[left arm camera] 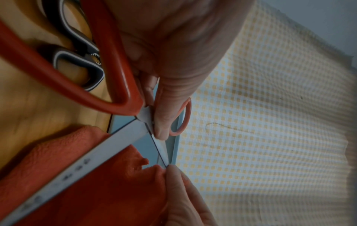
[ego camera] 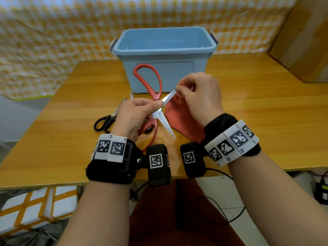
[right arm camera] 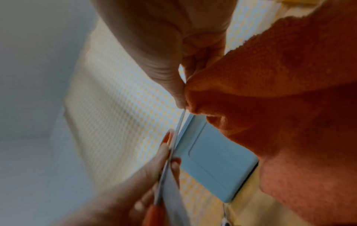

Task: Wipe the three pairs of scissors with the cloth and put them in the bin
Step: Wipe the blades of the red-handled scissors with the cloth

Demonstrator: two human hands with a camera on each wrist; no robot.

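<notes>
Nearest to us we see both forearms with black wrist bands and marker tags, above the front edge of the wooden table (ego camera: 248, 107). Our left hand (ego camera: 134, 118) has fingers and thumb curled round the red scissors (ego camera: 156, 96) near the pivot, so it is clamped on them. The scissors are held up over the table w/ blades spread wide: one blade points down toward us, the other goes up-right to our right hand (ego camera: 198, 96). One red handle loop stands up in front of the bin, the other is low by our left wrist. Our right hand pinches the tip of the upper blade through the orange-red cloth (ego camera: 182, 121); thumb and fingers are together on cloth + blade, and the rest of the cloth hangs below the hand down to the table.

Left of our left hand, the black scissors (ego camera: 105, 121) lie flat on the table, handles toward us. A third pair (ego camera: 131, 95) is only partly visible behind the hand, we can't tell more about it.

Farther back stands the blue bin (ego camera: 165, 48), open on top; we see no scissors inside it. Behind it hangs a yellow checked curtain (ego camera: 53, 32), and a cardboard box (ego camera: 305, 38) is at far right
</notes>
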